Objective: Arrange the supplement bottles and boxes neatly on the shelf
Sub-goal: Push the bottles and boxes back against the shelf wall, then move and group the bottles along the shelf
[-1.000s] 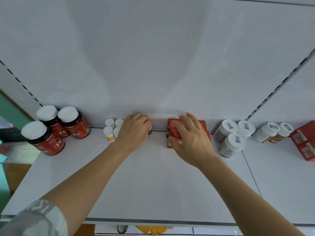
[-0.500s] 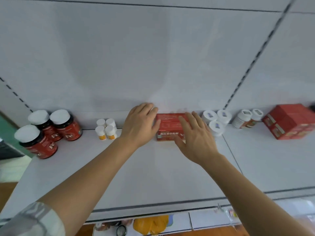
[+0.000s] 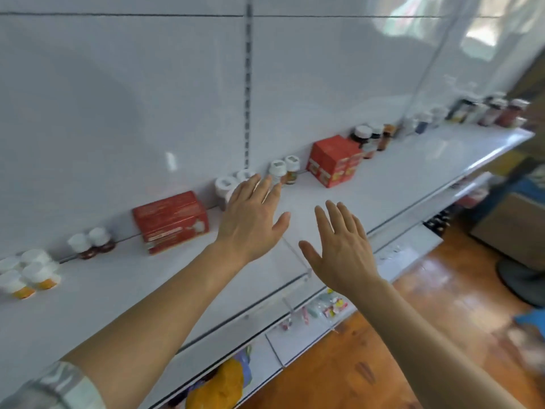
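Fingers of both hands straight and spread, holding nothing: right hand (image 3: 343,252) nearest, palm down over the front part of the shelf (image 3: 413,169), touching no product; left hand (image 3: 253,222) just beyond it and farther in.

Just past the left fingertips (image 3: 269,181), a cluster of white-capped bottles (image 3: 225,185), partly hidden behind those fingers; touching or merely close, cannot tell. Probably light plastic, rigid, smooth-sided and a bit slippery, easy to tip when nudged near the cap; best taken round the body below the cap, or slid from low down.

Left of the left hand and apart from it, the red box (image 3: 171,221) against the back wall. Likely light cardboard, stiff along its edges but dentable on the broad faces; best held across the short sides, or pushed flat-handed along its long face.

Farther left, well away from either hand, two small dark bottles (image 3: 93,242) with white caps, then small orange-labelled bottles (image 3: 29,276) at the frame edge.

Beyond the fingertips to the right, two more white-capped bottles (image 3: 284,171), then stacked red boxes (image 3: 334,160), then dark jars (image 3: 370,138), and blurred bottles at the far end, too soft to identify.
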A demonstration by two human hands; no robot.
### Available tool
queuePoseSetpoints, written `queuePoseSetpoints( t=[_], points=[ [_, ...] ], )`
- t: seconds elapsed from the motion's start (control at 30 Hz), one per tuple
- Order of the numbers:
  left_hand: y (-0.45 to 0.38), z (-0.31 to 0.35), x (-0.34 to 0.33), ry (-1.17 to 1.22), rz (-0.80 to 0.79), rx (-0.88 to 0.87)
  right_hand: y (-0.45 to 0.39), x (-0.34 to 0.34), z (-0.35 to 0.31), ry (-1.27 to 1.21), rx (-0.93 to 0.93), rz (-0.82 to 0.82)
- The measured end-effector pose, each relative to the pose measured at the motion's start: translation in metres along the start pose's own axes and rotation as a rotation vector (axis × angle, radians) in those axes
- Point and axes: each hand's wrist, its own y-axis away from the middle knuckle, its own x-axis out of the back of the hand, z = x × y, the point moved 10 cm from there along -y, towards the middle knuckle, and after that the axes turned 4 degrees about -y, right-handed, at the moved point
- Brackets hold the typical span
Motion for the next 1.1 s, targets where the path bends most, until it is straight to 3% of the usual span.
queuePoseSetpoints(
  t=[0.5,1.1],
  points=[
    [-0.193,0.330,-0.078,0.070,-0.064,-0.265,0.040,0.075,0.366,0.043,-0.388,0.087],
    [-0.472,0.593,-0.205,0.166,-0.083,-0.429,-0.059,0.105,0.702,0.083,-0.583,0.136]
  ],
)
